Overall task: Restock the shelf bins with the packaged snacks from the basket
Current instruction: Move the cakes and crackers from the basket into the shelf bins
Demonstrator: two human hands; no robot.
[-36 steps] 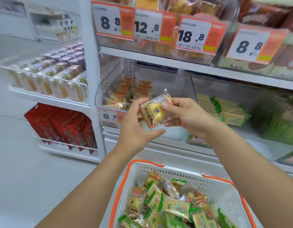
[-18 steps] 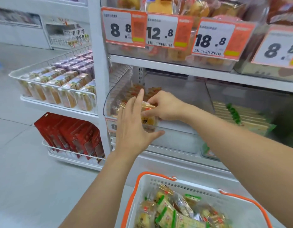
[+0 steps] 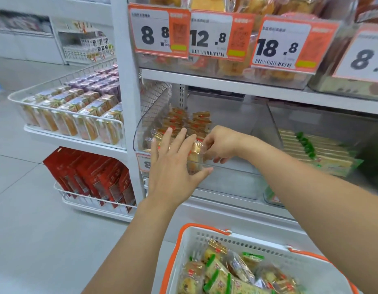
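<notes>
A clear plastic shelf bin (image 3: 230, 166) on the middle shelf holds rows of orange-labelled snack packets (image 3: 190, 122). My right hand (image 3: 221, 144) reaches into the bin and pinches a clear-wrapped yellow snack packet (image 3: 194, 151) at the bin's front. My left hand (image 3: 173, 166) is spread flat with straight fingers against the bin's front wall, just left of that packet. Below, a white basket with an orange rim (image 3: 184, 247) holds several green-and-yellow and clear-wrapped snack packets (image 3: 230, 272).
To the right, another clear bin holds green-and-yellow packets (image 3: 315, 151). Orange price tags (image 3: 209, 35) hang on the shelf above. On the left, a white end rack carries wrapped cakes (image 3: 73, 115) and red boxes (image 3: 92, 177). Grey floor tiles spread at left.
The packet went from being held by both hands in front of the shelf into the bin. My right hand moved in with it, and my left hand let go and spread open at the bin's front.
</notes>
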